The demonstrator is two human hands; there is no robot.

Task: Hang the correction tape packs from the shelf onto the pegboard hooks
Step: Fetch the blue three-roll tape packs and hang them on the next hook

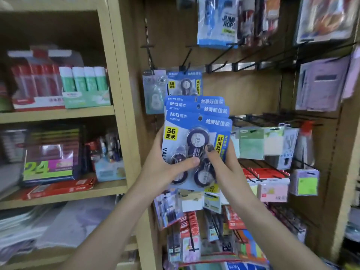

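You hold a fanned stack of three packs [196,121] before the pegboard [243,94], left hand [165,164] and right hand [220,162] clamped on the lower half. They look light, stiff-carded, with slippery blisters: pinch the card edges, leaving the hang holes free for the hook [188,55] above.

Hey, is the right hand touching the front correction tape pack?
Touching. The head view shows the right hand wrapped around the front correction tape pack, its thumb pressed on the blister face and no gap visible.
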